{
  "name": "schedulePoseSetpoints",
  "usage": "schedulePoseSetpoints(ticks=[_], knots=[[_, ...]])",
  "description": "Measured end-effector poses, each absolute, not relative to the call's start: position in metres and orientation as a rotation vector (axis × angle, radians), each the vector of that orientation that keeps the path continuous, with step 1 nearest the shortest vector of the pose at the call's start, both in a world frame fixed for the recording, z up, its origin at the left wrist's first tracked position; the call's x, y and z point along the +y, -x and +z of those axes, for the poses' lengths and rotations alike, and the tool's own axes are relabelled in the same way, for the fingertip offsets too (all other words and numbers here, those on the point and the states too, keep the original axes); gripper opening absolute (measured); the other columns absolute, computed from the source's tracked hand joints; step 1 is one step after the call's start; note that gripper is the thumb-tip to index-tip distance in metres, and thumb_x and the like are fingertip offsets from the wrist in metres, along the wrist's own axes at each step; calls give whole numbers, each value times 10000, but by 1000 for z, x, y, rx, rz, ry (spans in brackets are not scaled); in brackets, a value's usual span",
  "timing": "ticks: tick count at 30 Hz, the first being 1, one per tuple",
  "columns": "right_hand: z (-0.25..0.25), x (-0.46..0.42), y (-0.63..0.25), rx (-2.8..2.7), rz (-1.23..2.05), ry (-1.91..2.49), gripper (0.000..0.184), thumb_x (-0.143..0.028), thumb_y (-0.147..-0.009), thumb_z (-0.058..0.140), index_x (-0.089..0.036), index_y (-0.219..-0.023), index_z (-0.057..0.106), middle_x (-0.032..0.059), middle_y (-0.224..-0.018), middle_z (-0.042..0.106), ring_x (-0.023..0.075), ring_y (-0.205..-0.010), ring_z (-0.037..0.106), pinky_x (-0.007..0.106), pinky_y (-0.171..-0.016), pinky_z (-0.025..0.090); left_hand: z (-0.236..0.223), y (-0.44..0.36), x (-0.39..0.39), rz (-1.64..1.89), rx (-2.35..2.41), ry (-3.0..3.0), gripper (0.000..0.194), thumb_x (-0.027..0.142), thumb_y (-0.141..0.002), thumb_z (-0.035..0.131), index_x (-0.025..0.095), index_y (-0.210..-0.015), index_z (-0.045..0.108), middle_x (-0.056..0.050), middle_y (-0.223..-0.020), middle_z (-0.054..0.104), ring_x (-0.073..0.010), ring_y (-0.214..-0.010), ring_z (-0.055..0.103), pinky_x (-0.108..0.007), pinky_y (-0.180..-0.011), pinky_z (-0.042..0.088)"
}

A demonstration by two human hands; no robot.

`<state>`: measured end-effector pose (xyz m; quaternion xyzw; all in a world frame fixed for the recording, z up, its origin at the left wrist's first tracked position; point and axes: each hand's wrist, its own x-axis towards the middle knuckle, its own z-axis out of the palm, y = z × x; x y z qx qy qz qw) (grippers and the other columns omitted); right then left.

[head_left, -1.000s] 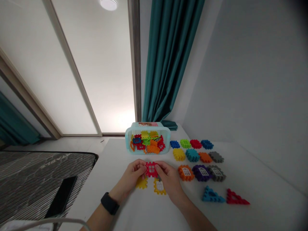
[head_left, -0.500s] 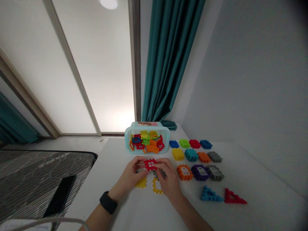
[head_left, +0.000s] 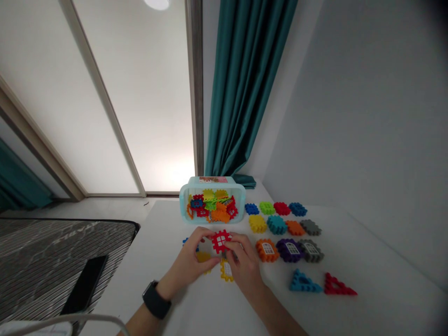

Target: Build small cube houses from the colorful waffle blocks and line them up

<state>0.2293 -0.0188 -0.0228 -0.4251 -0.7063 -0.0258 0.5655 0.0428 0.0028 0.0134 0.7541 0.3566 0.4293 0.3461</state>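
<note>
A red toothed building block with a white-paned window (head_left: 221, 241) is held above the table, tilted toward me. My right hand (head_left: 245, 263) pinches its right edge between thumb and fingers. At its upper left corner are the fingertips of my left hand (head_left: 191, 256), whose thumb is spread away below, so that hand is open beside the block. Under the hands lie a yellow block (head_left: 203, 256), a yellow window block (head_left: 227, 270) and a blue block (head_left: 185, 241), each partly covered.
A pale blue tub (head_left: 184, 212) of mixed blocks stands at the back of the white table (head_left: 206, 308). Rows of coloured blocks lie to the right, including a purple window block (head_left: 290, 250). Nearer are a blue triangle (head_left: 304, 282) and a red triangle (head_left: 339, 285). A cable (head_left: 87, 317) crosses the lower left.
The red window block has turned to face me more and risen slightly. My left thumb has moved down and away from it, and the blue block at left has come into view.
</note>
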Motion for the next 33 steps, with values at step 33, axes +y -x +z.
schedulePoseSetpoints(ticks=[33], knots=[[-1, -16, -235, -1898, -129, 1048, 261, -104, -947, 548, -255, -1129, 659, 106, -1244, 622, 255, -1179, 587, 477, -993, 539, 3, -36, 11, 1271, 1030, -2621, 225, 268, -963, 602, 225, -1179, 647, -125, -1221, 707, -260, -1065, 654, -430, -944, 480]])
